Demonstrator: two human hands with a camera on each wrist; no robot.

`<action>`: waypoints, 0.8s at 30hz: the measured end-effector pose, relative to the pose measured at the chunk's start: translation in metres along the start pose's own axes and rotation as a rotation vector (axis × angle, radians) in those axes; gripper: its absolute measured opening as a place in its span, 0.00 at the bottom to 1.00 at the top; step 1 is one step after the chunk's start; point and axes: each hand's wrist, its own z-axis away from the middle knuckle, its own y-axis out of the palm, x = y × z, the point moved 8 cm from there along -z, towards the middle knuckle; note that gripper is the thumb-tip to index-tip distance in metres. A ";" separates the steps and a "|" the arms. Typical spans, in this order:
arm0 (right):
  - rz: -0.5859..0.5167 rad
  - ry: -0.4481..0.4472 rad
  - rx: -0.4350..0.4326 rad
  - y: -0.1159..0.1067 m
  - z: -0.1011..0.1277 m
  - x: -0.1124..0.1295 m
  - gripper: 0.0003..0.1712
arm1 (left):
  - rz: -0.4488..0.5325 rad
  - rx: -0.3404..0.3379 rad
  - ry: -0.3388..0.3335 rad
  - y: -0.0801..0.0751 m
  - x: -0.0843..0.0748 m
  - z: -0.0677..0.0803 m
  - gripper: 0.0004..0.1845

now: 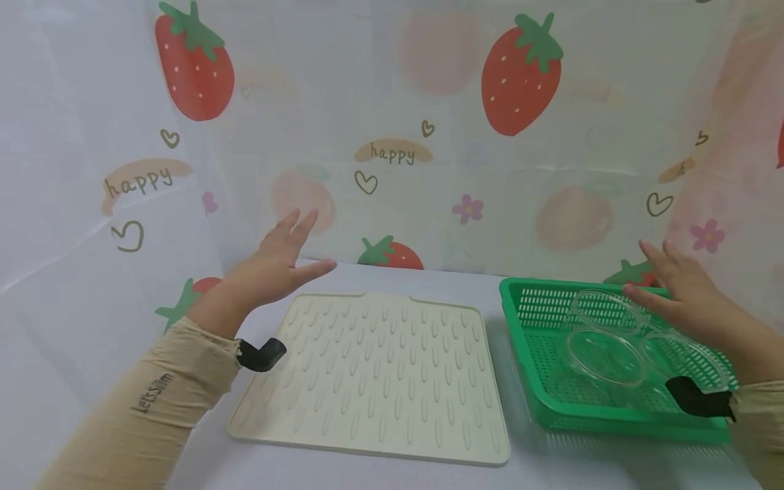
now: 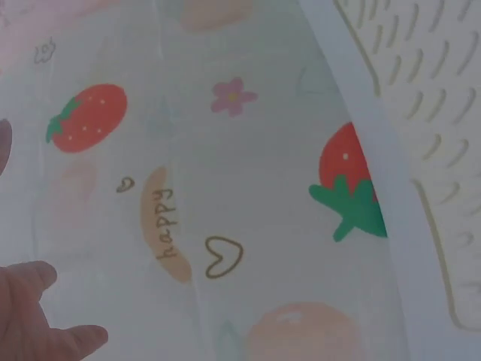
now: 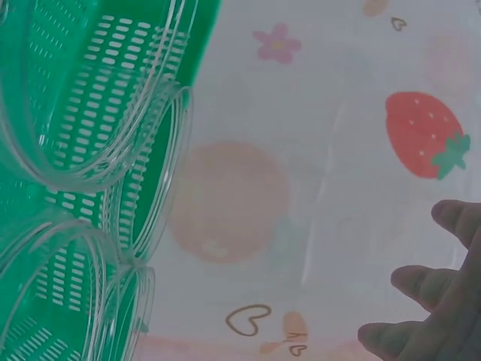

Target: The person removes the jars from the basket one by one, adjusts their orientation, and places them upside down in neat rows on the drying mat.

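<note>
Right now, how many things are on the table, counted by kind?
Clear bowls: 3
Green basket: 1
Cream mat: 1
Total: 5

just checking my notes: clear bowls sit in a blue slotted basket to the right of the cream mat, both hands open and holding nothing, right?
Not quite: the basket is green, not blue, as the head view shows. The rest stands: clear bowls in it, right of the cream mat, both hands open and holding nothing.

right forearm (image 1: 756, 408) | cut off at frame edge | hides basket's (image 1: 539, 401) far-right corner
</note>
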 end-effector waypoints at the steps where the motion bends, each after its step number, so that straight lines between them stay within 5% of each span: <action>1: -0.016 -0.005 -0.006 -0.001 0.000 0.000 0.47 | 0.023 -0.011 0.014 0.001 -0.004 -0.003 0.48; 8: -0.077 0.001 -0.020 -0.004 0.003 -0.005 0.45 | 0.120 -0.059 0.123 0.013 -0.032 -0.021 0.46; 24: -0.092 -0.005 -0.067 -0.012 0.012 -0.023 0.42 | 0.215 -0.003 0.191 0.063 -0.089 -0.054 0.46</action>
